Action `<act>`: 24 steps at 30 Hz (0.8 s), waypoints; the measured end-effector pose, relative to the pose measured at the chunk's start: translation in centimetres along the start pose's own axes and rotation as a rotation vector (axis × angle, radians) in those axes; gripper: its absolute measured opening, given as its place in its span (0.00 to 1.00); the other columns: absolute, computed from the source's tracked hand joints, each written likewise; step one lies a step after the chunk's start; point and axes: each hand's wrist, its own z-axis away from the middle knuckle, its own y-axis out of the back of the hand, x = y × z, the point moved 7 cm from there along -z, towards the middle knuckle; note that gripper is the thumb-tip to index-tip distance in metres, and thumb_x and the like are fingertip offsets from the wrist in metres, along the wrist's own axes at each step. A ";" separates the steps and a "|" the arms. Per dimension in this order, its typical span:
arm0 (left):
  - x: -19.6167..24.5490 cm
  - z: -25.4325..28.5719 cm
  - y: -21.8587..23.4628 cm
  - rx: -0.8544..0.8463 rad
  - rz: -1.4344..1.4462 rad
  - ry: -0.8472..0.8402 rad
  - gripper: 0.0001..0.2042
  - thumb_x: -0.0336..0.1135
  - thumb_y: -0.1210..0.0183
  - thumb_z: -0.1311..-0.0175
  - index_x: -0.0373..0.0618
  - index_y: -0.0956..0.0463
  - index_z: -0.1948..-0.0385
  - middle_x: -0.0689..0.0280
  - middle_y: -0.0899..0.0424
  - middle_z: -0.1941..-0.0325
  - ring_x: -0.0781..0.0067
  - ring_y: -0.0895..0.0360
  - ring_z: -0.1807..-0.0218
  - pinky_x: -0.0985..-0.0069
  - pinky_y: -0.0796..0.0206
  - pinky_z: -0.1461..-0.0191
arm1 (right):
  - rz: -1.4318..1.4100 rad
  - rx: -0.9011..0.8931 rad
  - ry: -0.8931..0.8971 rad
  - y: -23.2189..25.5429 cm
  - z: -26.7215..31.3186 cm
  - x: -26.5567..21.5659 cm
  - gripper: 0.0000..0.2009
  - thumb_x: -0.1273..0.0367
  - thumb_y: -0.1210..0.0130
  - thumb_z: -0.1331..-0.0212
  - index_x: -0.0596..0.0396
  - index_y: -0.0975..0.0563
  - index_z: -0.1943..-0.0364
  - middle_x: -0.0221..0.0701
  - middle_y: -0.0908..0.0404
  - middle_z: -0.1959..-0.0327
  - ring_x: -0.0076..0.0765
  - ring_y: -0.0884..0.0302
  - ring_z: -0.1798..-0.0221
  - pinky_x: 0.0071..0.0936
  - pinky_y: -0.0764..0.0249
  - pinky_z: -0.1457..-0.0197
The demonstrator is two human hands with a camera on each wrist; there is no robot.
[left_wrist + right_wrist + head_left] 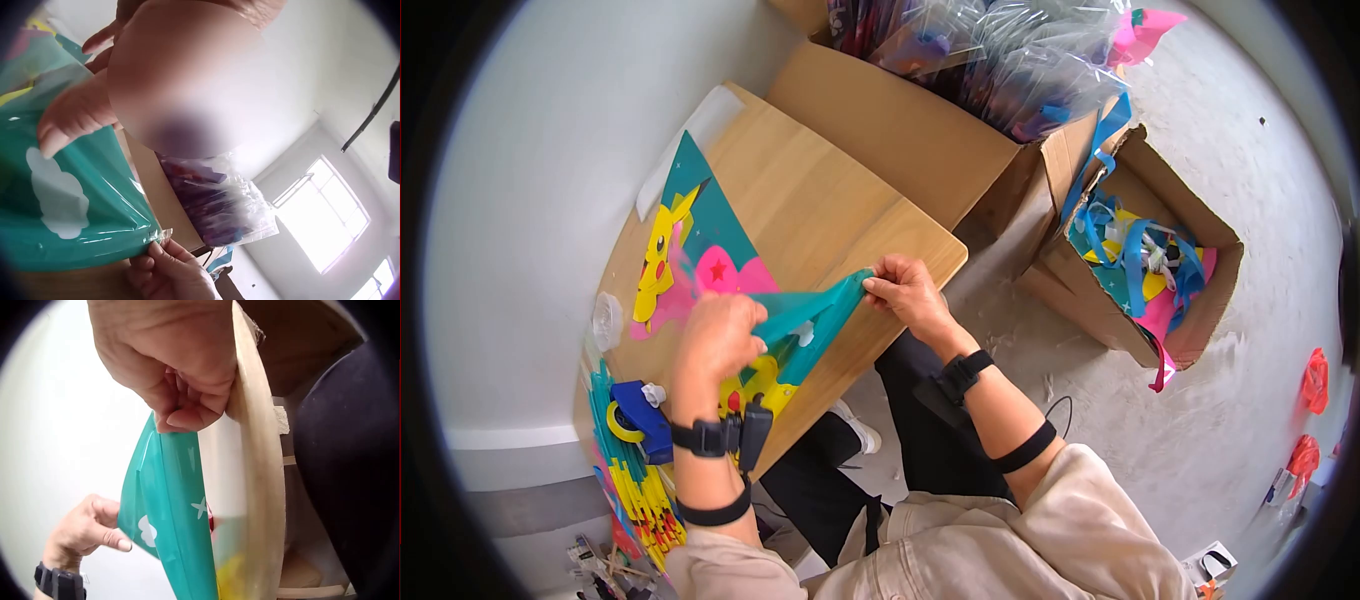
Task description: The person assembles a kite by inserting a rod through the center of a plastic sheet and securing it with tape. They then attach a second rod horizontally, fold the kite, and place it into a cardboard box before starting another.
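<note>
A thin teal plastic kite [830, 325] with a white cloud and a yellow figure is lifted over the table's near side. My right hand [915, 295] pinches its corner between thumb and fingers. Farther along, my left hand [725, 335] holds the sheet, its thumb [72, 119] across the front near the cloud and its fingers on the other side. The raised film is pulled into creases toward the right hand. Flat on the table beyond lies a teal, pink and yellow printed part [710, 215] with a cartoon character; my left hand covers where it meets the raised film.
A wooden table [840, 190] stands against the wall. Behind it, a large carton [890, 130] holds bagged items [1040, 60]. An open box [1200, 240] on the floor contains ribbons and printed film. A blue tape dispenser [640, 420] and bundled rods [635, 500] are at the left.
</note>
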 end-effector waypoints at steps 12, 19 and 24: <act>10.7 7.1 -10.1 0.423 0.282 0.095 0.04 0.29 0.47 0.43 0.40 0.31 0.72 0.50 0.23 0.75 0.43 0.24 0.72 0.54 0.31 0.70 | -0.139 0.440 -0.234 1.6 6.7 -0.8 0.13 0.64 0.37 0.47 0.60 0.24 0.77 0.29 0.25 0.81 0.25 0.23 0.78 0.24 0.23 0.76; 12.1 10.2 -13.2 0.472 0.522 0.028 0.22 0.28 0.36 0.52 0.37 0.30 0.52 0.50 0.30 0.58 0.44 0.33 0.53 0.55 0.40 0.49 | -0.026 0.448 -0.097 2.0 6.5 2.0 0.06 0.73 0.38 0.50 0.60 0.23 0.78 0.25 0.26 0.82 0.20 0.29 0.81 0.20 0.30 0.81; 6.2 10.5 -12.3 0.593 0.796 0.139 0.35 0.32 0.38 0.46 0.43 0.44 0.35 0.46 0.40 0.37 0.48 0.39 0.37 0.60 0.42 0.37 | -0.054 0.403 -0.119 1.3 7.8 2.5 0.03 0.76 0.41 0.48 0.59 0.22 0.76 0.25 0.23 0.80 0.19 0.28 0.79 0.18 0.31 0.79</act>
